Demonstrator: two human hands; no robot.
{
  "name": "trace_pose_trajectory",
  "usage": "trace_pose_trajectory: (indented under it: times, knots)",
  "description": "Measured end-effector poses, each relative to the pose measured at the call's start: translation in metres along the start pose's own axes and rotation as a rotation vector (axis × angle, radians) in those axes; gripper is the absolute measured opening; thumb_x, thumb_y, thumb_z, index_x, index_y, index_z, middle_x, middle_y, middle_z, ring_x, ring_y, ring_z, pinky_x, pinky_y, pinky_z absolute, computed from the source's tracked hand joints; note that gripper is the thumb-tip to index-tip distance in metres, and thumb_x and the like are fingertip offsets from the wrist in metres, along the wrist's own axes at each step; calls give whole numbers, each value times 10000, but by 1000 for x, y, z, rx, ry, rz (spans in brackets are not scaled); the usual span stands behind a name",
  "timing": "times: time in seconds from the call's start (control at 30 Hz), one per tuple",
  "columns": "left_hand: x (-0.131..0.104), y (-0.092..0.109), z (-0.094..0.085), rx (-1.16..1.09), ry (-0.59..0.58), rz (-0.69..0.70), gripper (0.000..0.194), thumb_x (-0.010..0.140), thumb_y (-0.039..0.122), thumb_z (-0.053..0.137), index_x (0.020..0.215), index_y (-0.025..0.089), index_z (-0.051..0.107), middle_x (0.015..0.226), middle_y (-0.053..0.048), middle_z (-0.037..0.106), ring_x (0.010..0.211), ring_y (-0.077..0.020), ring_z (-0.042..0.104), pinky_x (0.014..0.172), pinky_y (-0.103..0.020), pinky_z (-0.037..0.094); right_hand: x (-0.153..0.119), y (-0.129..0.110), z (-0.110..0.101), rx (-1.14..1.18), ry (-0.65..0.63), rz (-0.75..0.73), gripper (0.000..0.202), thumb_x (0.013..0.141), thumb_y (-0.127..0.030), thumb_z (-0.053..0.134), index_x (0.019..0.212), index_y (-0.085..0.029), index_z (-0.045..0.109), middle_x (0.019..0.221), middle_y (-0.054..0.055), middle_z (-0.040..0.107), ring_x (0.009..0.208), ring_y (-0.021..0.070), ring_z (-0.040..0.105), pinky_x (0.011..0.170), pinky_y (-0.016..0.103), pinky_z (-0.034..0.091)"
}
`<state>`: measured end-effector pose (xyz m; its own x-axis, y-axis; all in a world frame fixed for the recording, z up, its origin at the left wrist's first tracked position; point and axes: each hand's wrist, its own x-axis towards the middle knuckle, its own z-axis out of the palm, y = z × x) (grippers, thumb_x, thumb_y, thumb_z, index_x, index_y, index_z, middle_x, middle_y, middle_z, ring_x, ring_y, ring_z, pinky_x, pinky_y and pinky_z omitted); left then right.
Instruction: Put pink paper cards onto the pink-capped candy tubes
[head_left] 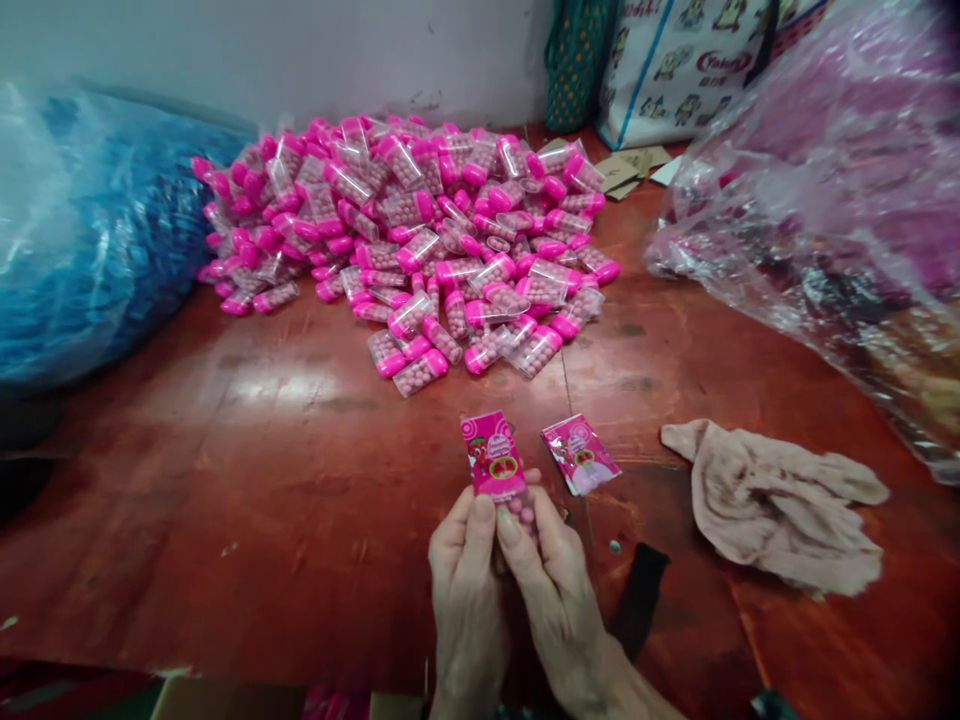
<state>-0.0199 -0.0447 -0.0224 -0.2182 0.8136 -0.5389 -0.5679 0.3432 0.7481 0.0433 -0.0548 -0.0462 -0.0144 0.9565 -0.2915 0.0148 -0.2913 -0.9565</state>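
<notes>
Near the table's front, my left hand [466, 570] and my right hand [551, 580] meet with the thumbs side by side. Between them they pinch a pink printed label [493, 455] and a clear container of pink balls [523, 510], which shows at its right edge. The label stands up above my thumbs; the container's lower part is hidden by my fingers. Just right of it lies a small stack of the same labels [581, 455]. Farther back, a large heap of clear containers with bright pink caps [420, 220] rests on the wooden table [300, 450].
A bag of blue items [97, 230] stands at the left. Clear plastic with pink contents [840, 180] fills the right. A pale cloth [780, 500] and a black strip [641, 590] lie right of my hands. Cardboard pieces [630, 170] and a printed bag [682, 75] are behind.
</notes>
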Motion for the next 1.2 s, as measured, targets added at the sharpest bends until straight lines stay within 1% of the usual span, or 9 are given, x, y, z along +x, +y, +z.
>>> trace_pose_trajectory:
  times: [0.27,0.37,0.47,0.57,0.67,0.87,0.97,1.1,1.2]
  knots:
    - [3,-6,2,-86,-8,-85,243,788,274,587,990,155,651,921,-90,700,826,-191,643,775,-289,484,6,-6,-8,-136,15,-91,259,914,-358,384,1004,-212,578,737,20,612,647,152,586,576,231,474]
    - [5,-4,-4,-55,-23,-6,203,785,252,591,951,160,660,855,-72,702,783,-180,642,719,-265,493,11,-17,-22,-321,92,-245,186,886,-324,446,899,-198,582,819,51,601,755,188,573,680,297,473]
    - [4,-2,-9,76,-67,45,164,781,235,599,923,173,654,751,-34,684,677,-151,632,614,-225,494,16,-24,-32,-322,176,-324,197,843,-332,520,977,-195,563,1004,93,561,934,233,536,805,368,456]
    - [1,-2,-5,140,-156,19,132,781,239,594,892,175,628,609,10,609,519,-115,575,447,-182,448,19,-23,-31,-57,59,-150,198,852,-383,504,896,-200,564,843,47,573,723,171,576,583,269,508]
    - [-3,-3,1,118,-119,52,146,774,249,600,904,186,576,559,37,554,415,-84,491,335,-150,359,17,-19,-22,203,-77,59,247,858,-418,487,772,-191,530,592,-39,471,428,85,450,330,174,390]
    - [-5,-6,-4,92,-32,92,195,802,265,571,980,220,505,602,45,572,389,-50,436,355,-149,331,3,-14,-8,127,-2,41,240,860,-378,495,752,-171,550,644,-24,485,468,67,432,384,161,384]
    - [-6,-6,-7,102,-102,80,170,829,261,535,988,205,516,625,29,572,429,-55,465,375,-153,344,6,-17,-12,157,-63,39,236,854,-374,504,762,-167,568,659,-27,470,446,58,406,357,162,362]
    - [-9,-5,-4,87,-232,20,258,838,194,518,1094,189,494,865,-41,630,574,-78,553,467,-167,416,15,-21,-22,245,-76,56,226,822,-370,559,745,-160,593,643,-38,462,414,37,376,321,146,307]
    - [-11,-5,-3,84,-230,43,359,818,172,540,1165,184,449,905,-58,635,585,-92,562,476,-186,445,18,-22,-27,304,-92,94,197,785,-364,610,813,-170,590,615,-45,507,365,34,384,290,144,310]
